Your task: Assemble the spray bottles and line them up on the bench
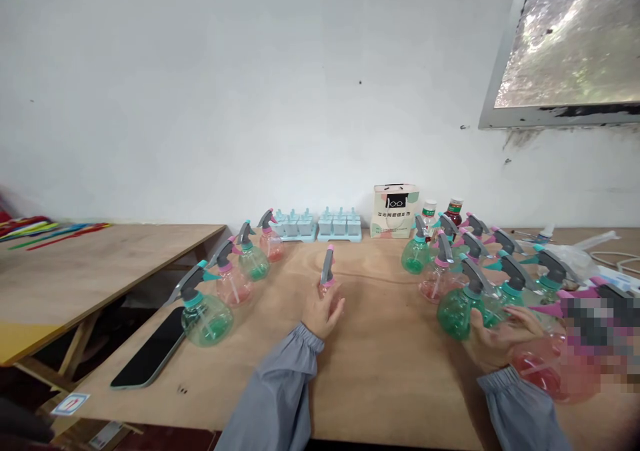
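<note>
My left hand (321,312) is wrapped around a pink spray bottle (327,274) standing at the middle of the wooden table (380,371); only its grey trigger head and pink collar show above my fingers. My right hand (500,337) grips a green spray bottle (457,311) at the front of a crowd of bottles on the right. Both arms wear grey sleeves.
Several green and pink spray bottles (235,281) line the left side, more crowd the right (480,254). A black phone (153,351) lies at the front left edge. Pale blue ice-pop moulds (320,225), a small carton (394,211) and two small bottles (443,214) stand by the wall. A second table (75,271) stands left.
</note>
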A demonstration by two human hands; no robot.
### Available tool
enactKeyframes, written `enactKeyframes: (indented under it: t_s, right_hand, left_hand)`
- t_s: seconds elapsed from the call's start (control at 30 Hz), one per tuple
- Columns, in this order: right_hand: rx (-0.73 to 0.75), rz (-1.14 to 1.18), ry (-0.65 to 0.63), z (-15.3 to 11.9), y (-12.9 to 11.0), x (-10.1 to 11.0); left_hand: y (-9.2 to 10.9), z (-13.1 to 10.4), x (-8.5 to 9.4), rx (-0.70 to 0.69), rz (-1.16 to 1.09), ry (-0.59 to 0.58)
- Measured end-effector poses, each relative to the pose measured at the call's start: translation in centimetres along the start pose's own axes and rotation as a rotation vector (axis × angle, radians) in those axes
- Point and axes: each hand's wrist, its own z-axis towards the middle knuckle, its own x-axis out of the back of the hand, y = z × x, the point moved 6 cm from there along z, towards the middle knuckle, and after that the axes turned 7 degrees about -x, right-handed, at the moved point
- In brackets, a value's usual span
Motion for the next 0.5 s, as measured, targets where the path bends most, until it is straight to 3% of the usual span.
enactKeyframes:
  t_s: [0.07, 0.1, 0.2, 0.27, 0.3, 0.4, 0.5]
  right_hand:
    - [0.171, 0.032, 0.129, -1.1, -2.6, 0.9]
    - [0.218, 0.073, 0.092, -1.6, -4.0, 0.6]
    - [0.239, 0.153, -0.295, -3.5, -8.3, -3.0]
    - [0.144, 0.214, -0.553, -5.0, -10.6, -6.1]
    - [0.069, 0.238, -0.618, -5.6, -11.4, -7.5]
    - [-0.142, 0.31, -0.703, -7.0, -12.9, -11.3]
    - [-0.283, 0.38, -0.779, -8.1, -13.4, -14.3]
  left_hand:
    - [0.4, -0.1, -0.1, -0.038, -0.042, -0.028]
    - [0.7, -0.1, -0.3, -0.061, -0.062, -0.049]
    - [2.2, -0.3, -0.8, -0.137, -0.105, -0.099]
    - [3.5, -0.4, -1.0, -0.176, -0.112, -0.074]
    - [4.1, -0.5, -1.1, -0.181, -0.107, -0.04]
    - [5.1, -0.8, -1.2, -0.144, -0.102, 0.084]
    - [5.4, -1.1, -1.6, -0.125, -0.129, 0.081]
